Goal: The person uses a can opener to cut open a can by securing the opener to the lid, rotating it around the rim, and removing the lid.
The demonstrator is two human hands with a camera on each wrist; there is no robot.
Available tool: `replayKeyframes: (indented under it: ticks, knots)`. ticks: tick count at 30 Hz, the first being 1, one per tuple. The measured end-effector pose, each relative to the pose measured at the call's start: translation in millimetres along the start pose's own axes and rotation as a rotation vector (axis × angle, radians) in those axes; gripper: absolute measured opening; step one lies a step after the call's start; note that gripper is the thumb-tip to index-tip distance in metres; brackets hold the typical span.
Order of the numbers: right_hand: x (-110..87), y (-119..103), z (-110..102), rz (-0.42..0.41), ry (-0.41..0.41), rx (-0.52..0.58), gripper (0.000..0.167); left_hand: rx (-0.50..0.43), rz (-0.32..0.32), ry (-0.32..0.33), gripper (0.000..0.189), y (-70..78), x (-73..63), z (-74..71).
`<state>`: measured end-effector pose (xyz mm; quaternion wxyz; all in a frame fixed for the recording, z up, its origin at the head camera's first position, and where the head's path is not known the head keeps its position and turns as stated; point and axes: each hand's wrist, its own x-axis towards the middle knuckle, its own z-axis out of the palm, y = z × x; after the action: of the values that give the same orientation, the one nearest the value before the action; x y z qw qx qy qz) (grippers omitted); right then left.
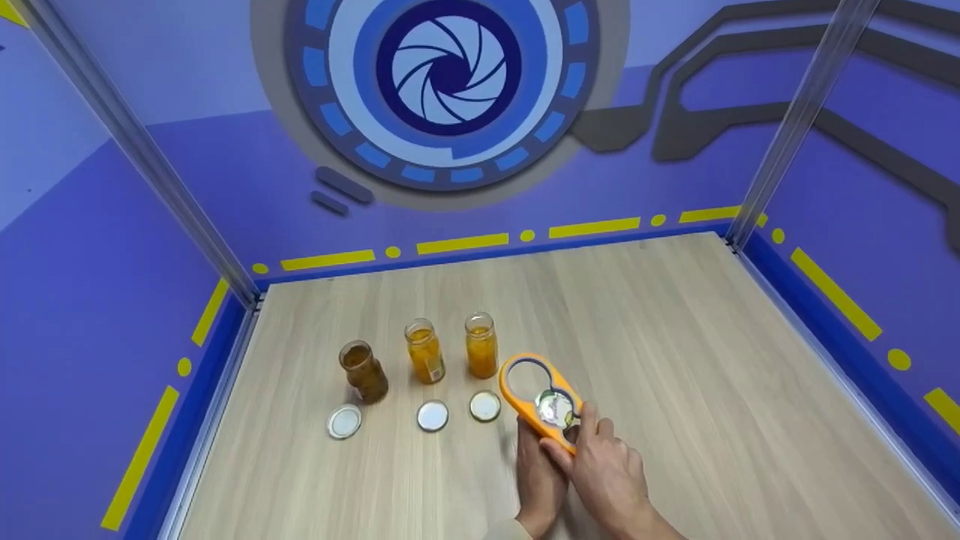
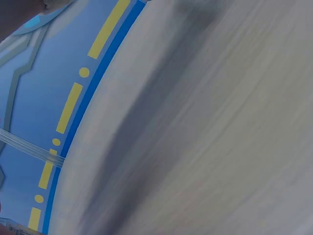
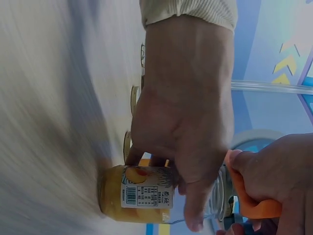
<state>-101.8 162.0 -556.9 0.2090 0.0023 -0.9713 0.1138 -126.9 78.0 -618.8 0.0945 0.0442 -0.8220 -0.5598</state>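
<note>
My left hand [image 1: 541, 480] grips a glass jar [image 3: 142, 193] with yellow contents and a peach label, seen in the right wrist view; in the head view the hands and tool mostly hide it. My right hand [image 1: 611, 469] holds an orange jar opener [image 1: 517, 386] with two round openings. Its smaller opening lies around a white and green lid [image 1: 553, 409] at the jar's top. From the right wrist, the opener [image 3: 254, 208] is at the jar's neck, partly behind my right hand [image 3: 279, 178]. The left wrist view shows mainly blurred tabletop.
Left of my hands stand three uncovered jars: a brown one [image 1: 364, 373] and two orange ones, middle [image 1: 425, 354] and right [image 1: 481, 349]. In front of them lie the left lid [image 1: 345, 422], middle lid [image 1: 433, 415] and right lid [image 1: 485, 406]. Blue panels [image 1: 480, 225] enclose the wooden table [image 1: 720, 390].
</note>
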Motion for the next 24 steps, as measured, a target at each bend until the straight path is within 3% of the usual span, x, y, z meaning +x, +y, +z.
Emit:
replayKeyframes:
  ticks: [5,10,13,17,24]
  knots:
    - [1.6,5,1,-0.039,0.014,-0.011,0.081,0.057,0.048,0.042,0.046,-4.1,1.1,0.7]
    - [8.7,18,2,-0.132,0.015,-0.01,0.078,-0.01,0.085,-0.004,0.041,-6.7,8.4,-4.8]
    - [15.3,27,1,-0.227,0.039,-0.01,0.078,-0.057,0.082,-0.032,0.045,-6.8,13.1,-8.1]
    - [24.7,37,0,-0.322,0.024,-0.021,0.08,-0.049,0.062,-0.041,0.05,-4.4,17.3,-10.6]
    - [34.1,41,-3,-0.376,-0.034,-0.031,0.081,-0.093,0.027,-0.1,0.053,-3.9,24.4,-14.2]
